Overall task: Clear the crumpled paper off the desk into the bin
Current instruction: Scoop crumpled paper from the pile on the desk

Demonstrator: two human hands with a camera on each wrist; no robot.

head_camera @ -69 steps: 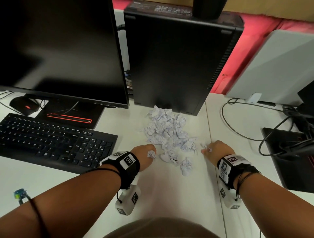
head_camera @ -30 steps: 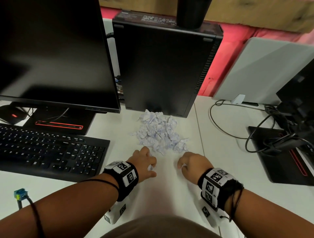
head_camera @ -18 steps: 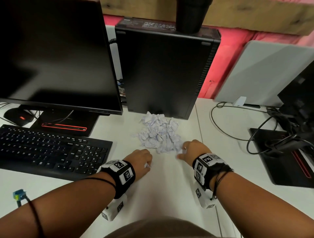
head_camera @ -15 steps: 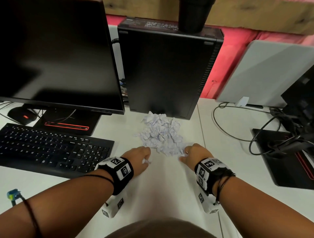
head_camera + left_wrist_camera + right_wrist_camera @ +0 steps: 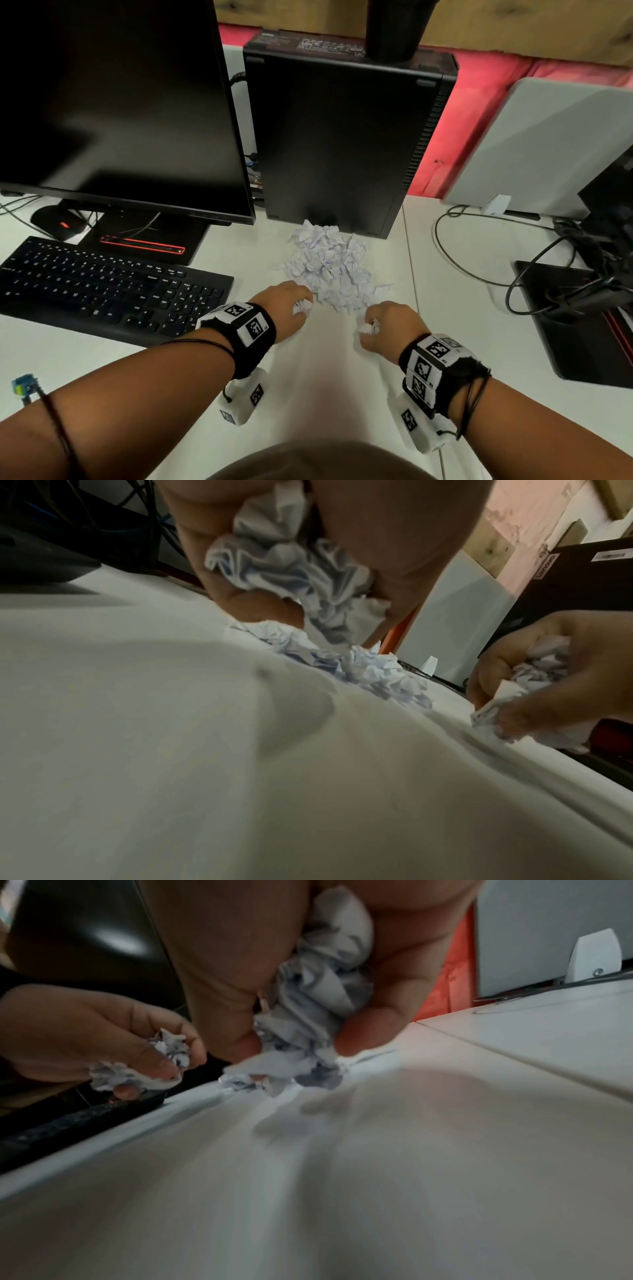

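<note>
Currently you are gripping crumpled paper in both fists. Your left hand (image 5: 286,310) is curling its fingers round a wad of paper (image 5: 281,569), just in front of the paper pile's (image 5: 330,270) near-left edge. Your right hand (image 5: 390,327) is clutching a second wad (image 5: 315,1010), just in front of the pile's near-right edge. The pile is sitting on the white desk (image 5: 325,377), its far side touching the black computer tower (image 5: 339,137). A keyboard (image 5: 106,284) is lying left of the pile.
</note>
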